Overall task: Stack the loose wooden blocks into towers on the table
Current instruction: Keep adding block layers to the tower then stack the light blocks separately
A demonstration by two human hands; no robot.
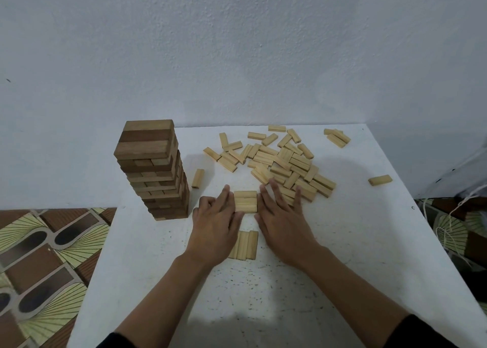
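Floor: patterned tiles (39,255) show beyond the left edge of the surface (342,242).
Tower: a tall stack of darker blocks (155,173) stands upright near the back-left corner, with its top layers skewed.
Stray block: one pale block (198,178) lies just right of the tower, long axis running away from the person.
Left hand (214,226): a straight forefinger presses the left flank of the small pale stack (245,201), other fingers curled and holding nothing.
Stack: its top blocks run side to side. A row of three blocks (243,244) nearer the person points front to back.
Right hand (283,223): fingers straight and spread, set against the stack's right flank.
Pile: loose blocks (279,163) lie jumbled close behind the right hand.
Outliers: a small cluster (338,137) lies near the back edge and a lone block (380,180) near the right edge.
Room: bare surface lies in front of the wrists.
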